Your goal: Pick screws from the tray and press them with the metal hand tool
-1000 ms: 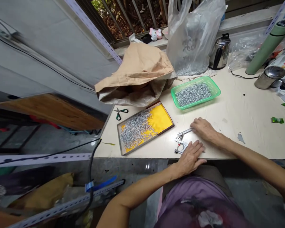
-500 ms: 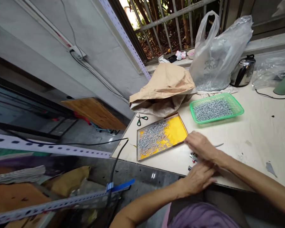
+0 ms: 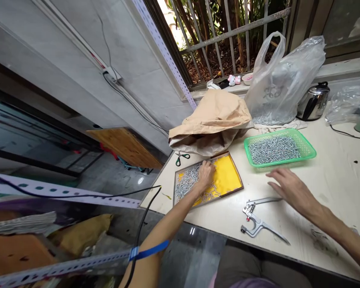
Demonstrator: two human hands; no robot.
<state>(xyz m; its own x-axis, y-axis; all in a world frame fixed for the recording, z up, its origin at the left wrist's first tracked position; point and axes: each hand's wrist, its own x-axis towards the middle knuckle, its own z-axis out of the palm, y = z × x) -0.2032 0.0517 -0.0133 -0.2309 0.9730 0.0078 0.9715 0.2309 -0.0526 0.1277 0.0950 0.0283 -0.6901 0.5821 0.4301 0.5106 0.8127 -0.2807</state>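
Note:
My left hand (image 3: 206,173) is down in the shallow tray (image 3: 237,177) with the yellow bottom, over the heap of small silver metal pins (image 3: 186,183). Its fingers are curled closed, and what is between them is hidden. My right hand (image 3: 294,190) hovers above the table with fingers apart and nothing in it. Just left of and below it lie silver hand pliers (image 3: 259,222) with long handles, spread apart on the tabletop.
A green plastic basket (image 3: 309,151) full of similar metal pins sits behind my right hand. Beyond the tray lie a crumpled brown paper bag (image 3: 213,114) and green-handled scissors (image 3: 182,159). Farther back stand a clear plastic bag (image 3: 282,88) and a steel kettle (image 3: 315,100).
My hands were together over the pliers at the table's front edge. The left has moved forward and left into the tray; the right has drawn away, leaving the pliers uncovered.

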